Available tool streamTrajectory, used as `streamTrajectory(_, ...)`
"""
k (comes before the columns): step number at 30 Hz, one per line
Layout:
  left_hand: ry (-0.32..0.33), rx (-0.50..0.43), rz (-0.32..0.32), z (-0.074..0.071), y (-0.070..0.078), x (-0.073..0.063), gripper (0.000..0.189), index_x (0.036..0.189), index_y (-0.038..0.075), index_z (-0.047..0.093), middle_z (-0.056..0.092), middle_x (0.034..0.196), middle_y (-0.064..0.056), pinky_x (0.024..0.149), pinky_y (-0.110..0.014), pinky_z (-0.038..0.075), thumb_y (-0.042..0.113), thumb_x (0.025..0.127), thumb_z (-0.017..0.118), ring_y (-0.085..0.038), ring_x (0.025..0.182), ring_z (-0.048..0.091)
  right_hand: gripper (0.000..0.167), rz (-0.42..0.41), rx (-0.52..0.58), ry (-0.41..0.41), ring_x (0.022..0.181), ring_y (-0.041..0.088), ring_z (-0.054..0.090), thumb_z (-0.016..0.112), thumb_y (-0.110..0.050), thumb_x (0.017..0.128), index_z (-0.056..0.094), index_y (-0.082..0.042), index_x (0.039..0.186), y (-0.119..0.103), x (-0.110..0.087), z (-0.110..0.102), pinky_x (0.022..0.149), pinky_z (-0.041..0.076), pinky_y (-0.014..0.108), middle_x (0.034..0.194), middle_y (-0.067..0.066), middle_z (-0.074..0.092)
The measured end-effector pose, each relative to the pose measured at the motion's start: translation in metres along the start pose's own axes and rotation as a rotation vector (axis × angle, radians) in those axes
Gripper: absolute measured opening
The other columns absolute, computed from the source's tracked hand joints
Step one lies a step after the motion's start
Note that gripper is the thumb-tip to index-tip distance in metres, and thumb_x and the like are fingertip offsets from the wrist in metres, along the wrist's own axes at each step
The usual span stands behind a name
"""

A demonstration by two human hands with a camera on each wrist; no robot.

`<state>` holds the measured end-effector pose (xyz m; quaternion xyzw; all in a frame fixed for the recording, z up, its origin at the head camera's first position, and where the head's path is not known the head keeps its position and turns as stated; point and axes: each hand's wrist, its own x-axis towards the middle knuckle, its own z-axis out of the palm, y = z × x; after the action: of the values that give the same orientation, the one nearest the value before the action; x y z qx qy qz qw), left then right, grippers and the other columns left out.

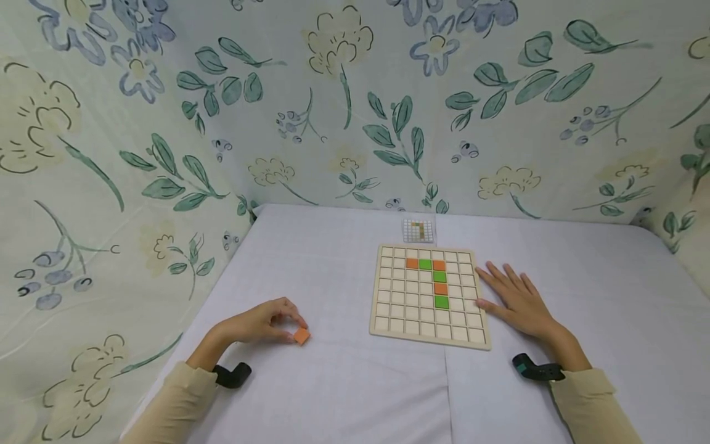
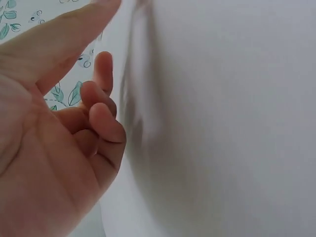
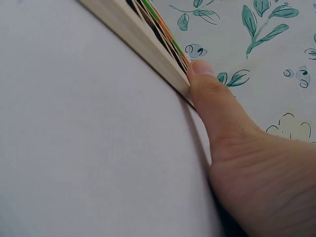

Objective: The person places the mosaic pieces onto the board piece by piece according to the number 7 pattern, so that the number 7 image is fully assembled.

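Observation:
Between thumb and index finger, my left hand (image 1: 263, 322) pinches an orange square tile (image 1: 301, 336) just over the white cloth, left of the board. The left wrist view shows that hand's other fingers (image 2: 106, 123) curled, with the tile out of sight. A pale wooden grid board (image 1: 403, 308) lies mid-table; orange and green tiles (image 1: 439, 277) form a row near its top and a column running down from the row's right end. Spread flat on the cloth, my right hand (image 1: 518, 302) touches the board's right edge with its thumb (image 3: 210, 94) and index fingertip.
Behind the board lies a small card (image 1: 418, 231) printed with a grid and a coloured pattern. White cloth (image 1: 333, 394) covers the table, creased in front of the board. A floral curtain (image 1: 344, 111) hangs along the back and left.

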<state>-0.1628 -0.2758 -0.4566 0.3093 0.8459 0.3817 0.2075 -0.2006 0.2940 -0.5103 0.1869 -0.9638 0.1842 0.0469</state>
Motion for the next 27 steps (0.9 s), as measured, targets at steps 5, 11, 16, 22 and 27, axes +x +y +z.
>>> streamTrajectory(5,0.052,-0.02,0.038,0.002,0.005,0.009,0.028,0.118,0.02,0.072,0.065,0.113,0.0,0.072,-0.029,0.039,0.021,0.09,0.076,-0.028,0.087,0.048,0.08,0.002,-0.002,-0.001,0.148,0.045,0.004,0.059,-0.053,0.095,0.029,-0.015,0.158,0.001,0.001,0.001,0.114,-0.006,0.061,0.162,0.02,0.02)
streamTrajectory(11,0.128,-0.067,0.087,0.009,0.014,0.022,0.029,0.117,0.015,0.071,0.069,0.114,0.0,0.069,-0.027,0.038,0.018,0.089,0.077,-0.029,0.079,0.046,0.08,0.014,0.003,-0.013,0.148,0.045,0.004,0.06,-0.054,0.095,0.029,-0.015,0.158,-0.001,0.001,-0.001,0.114,-0.006,0.061,0.162,0.02,0.019)
streamTrajectory(16,0.164,-0.064,0.059,0.02,0.024,0.033,0.03,0.116,0.015,0.073,0.064,0.104,-0.008,0.066,-0.024,0.037,0.018,0.088,0.079,-0.021,0.076,0.046,0.081,0.017,0.001,-0.016,0.148,0.045,0.003,0.06,-0.054,0.095,0.029,-0.015,0.158,0.0,0.001,-0.001,0.114,-0.006,0.061,0.162,0.02,0.019)
streamTrajectory(22,0.204,-0.077,0.009,0.033,0.037,0.046,0.03,0.116,0.013,0.073,0.058,0.096,-0.006,0.065,-0.025,0.037,0.017,0.086,0.08,-0.016,0.076,0.045,0.08,0.015,-0.002,-0.02,0.149,0.044,0.002,0.058,-0.055,0.096,0.027,-0.015,0.159,0.001,0.001,0.0,0.114,-0.008,0.06,0.163,0.02,0.018)
streamTrajectory(27,0.235,-0.114,-0.033,0.042,0.047,0.058,0.03,0.116,0.013,0.073,0.055,0.091,-0.003,0.066,-0.025,0.036,0.016,0.087,0.08,-0.018,0.078,0.046,0.08,0.012,-0.001,-0.015,0.149,0.045,0.003,0.058,-0.055,0.096,0.027,-0.016,0.159,0.0,0.001,0.0,0.115,-0.007,0.06,0.163,0.019,0.019)
